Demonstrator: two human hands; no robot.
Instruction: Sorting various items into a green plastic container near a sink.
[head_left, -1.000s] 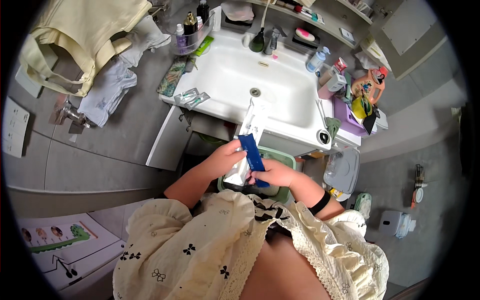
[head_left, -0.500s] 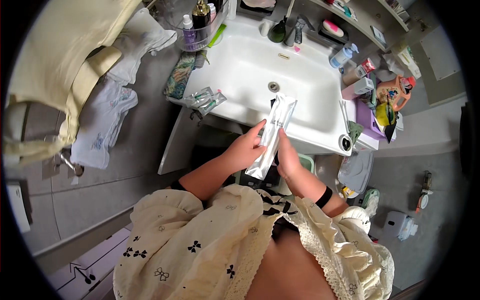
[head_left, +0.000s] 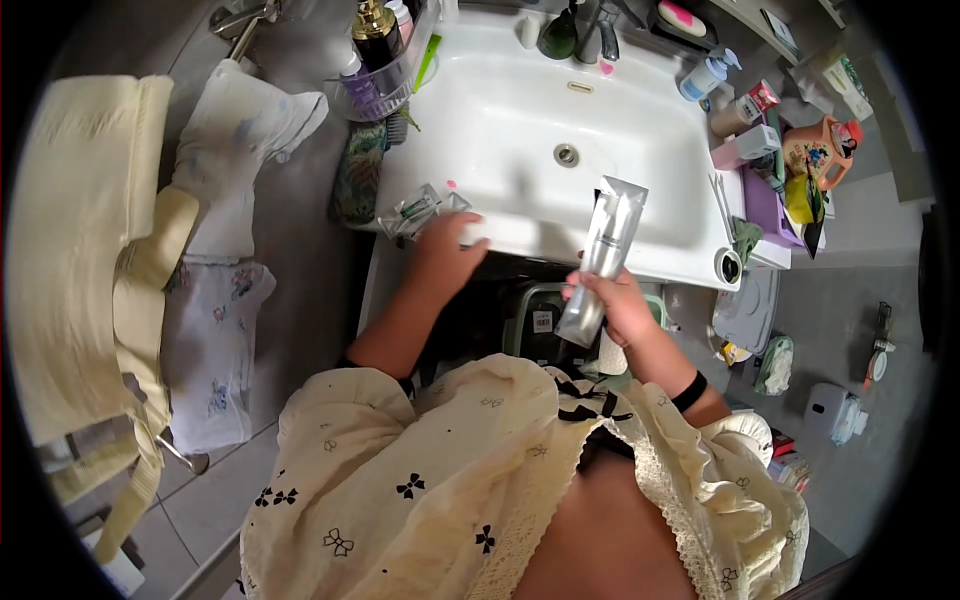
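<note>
A long silver foil pouch (head_left: pixel 610 240) hangs tilted over the front rim of the white sink (head_left: pixel 480 130). My right hand (head_left: pixel 618 300) is closed round its lower part, thumb on top. At the sink's front left corner lie small clear packets (head_left: pixel 408 212) with green inside. My left hand (head_left: pixel 448 250) is beside them, its fingertips at their right edge and its thumb spread away from the fingers. The frame does not show whether the fingertips touch the packets.
A clear caddy with bottles (head_left: pixel 385 75) stands at the sink's back left, by a patterned pouch (head_left: pixel 358 180). The tap (head_left: pixel 600 35) is at the back. Bottles and a purple basket (head_left: pixel 765 208) line the right side. White clothes (head_left: pixel 220 320) hang at left.
My left hand has let go of the foil pouch and moved left to the small packets. My right hand now holds the pouch alone, shifted to the right.
</note>
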